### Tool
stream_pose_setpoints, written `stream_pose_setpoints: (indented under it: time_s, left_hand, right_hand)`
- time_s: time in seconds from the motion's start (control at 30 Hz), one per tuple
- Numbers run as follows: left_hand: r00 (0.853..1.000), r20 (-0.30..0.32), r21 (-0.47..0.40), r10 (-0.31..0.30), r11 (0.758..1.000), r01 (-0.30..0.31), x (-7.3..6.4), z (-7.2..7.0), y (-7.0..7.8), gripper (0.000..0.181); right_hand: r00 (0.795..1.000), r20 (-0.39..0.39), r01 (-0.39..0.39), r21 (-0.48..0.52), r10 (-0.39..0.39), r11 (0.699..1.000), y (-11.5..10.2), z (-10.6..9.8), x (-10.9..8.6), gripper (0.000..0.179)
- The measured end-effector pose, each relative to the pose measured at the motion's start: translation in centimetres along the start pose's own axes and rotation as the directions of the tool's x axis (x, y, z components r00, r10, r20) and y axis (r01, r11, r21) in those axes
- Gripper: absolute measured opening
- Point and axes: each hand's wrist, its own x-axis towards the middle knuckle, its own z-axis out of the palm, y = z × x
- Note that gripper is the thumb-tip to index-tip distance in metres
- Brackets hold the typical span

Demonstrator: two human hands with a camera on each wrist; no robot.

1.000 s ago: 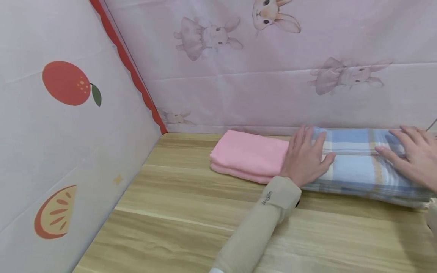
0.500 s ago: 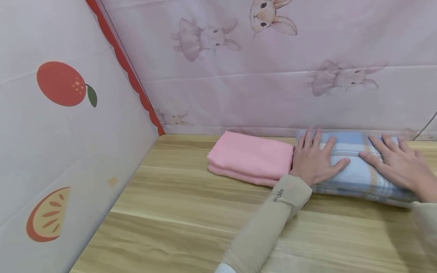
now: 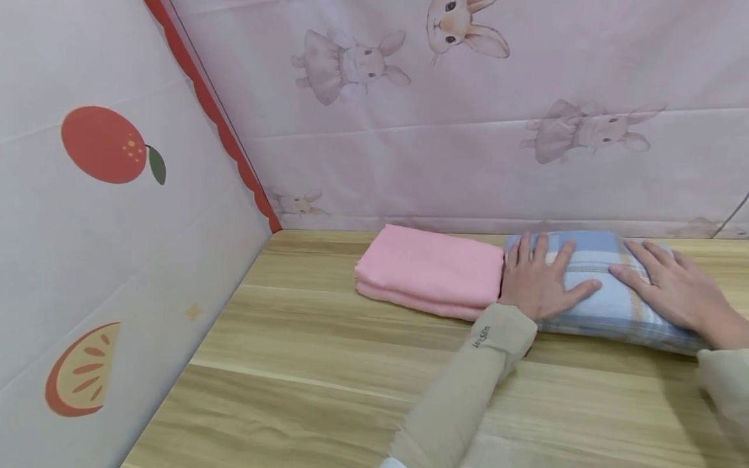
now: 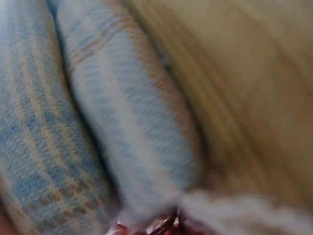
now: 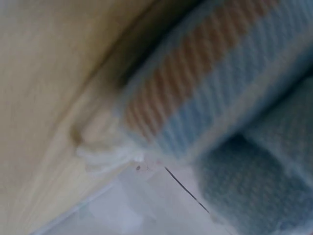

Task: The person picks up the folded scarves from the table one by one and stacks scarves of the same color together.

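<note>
A folded plaid cloth [image 3: 608, 302] in blue, white and tan lies by the back wall, thick and layered like a blanket. My left hand [image 3: 535, 279] rests on its left end, palm down and fingers spread, beside the pink cloth. Over the right end, my right hand [image 3: 675, 286] presses with its fingers straight and pointing away from me. A folded pink cloth [image 3: 430, 266] lies against the plaid one's left side. The left wrist view shows the plaid folds [image 4: 127, 112] up close. In the right wrist view, a striped edge [image 5: 190, 73] of the plaid cloth shows, with a pale fringe.
Wood-grain tabletop [image 3: 281, 383] extends in front of both cloths. A pink rabbit-print sheet [image 3: 374, 169] covers the wall behind, and a white fruit-print sheet [image 3: 175, 260] covers the left side.
My right hand has moved left, and the plaid cloth's right end has shifted left with it. My left hand has slid slightly right. The pink cloth has barely changed place.
</note>
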Motion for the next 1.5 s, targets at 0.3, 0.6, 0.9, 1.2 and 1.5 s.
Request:
stream_pose_setpoints:
  time_s: [0.3, 0.6, 0.9, 1.2, 1.5]
  left_hand:
    - [0.997, 0.065, -0.015, -0.048, 0.999, 0.049, 0.4, 0.9, 0.3, 0.078]
    - [0.994, 0.089, -0.017, -0.058, 0.998, 0.060, 0.6, 1.0, 0.9, 0.079]
    - [0.995, 0.079, -0.010, -0.056, 0.998, 0.057, 0.4, 1.0, 0.5, 0.078]
    - [0.993, 0.101, -0.028, -0.061, 0.998, 0.064, 0.1, 1.0, 0.4, 0.079]
    - [0.994, 0.092, 0.000, -0.058, 0.998, 0.059, 0.2, 0.3, 0.6, 0.077]
  right_hand:
    - [1.000, 0.019, -0.004, 0.022, 0.004, 1.000, 0.2, 0.4, 0.5, 0.079]
    - [1.000, -0.011, -0.007, 0.047, 0.008, 0.999, 0.6, 0.7, 0.1, 0.078]
    - [1.000, -0.024, -0.002, 0.034, 0.003, 0.999, 0.5, 0.8, 0.3, 0.078]
    - [0.999, -0.030, -0.014, 0.032, 0.015, 0.999, 0.2, 1.2, 0.2, 0.078]
    - [1.000, -0.024, 0.019, 0.056, -0.018, 0.998, 0.1, 0.5, 0.0, 0.078]
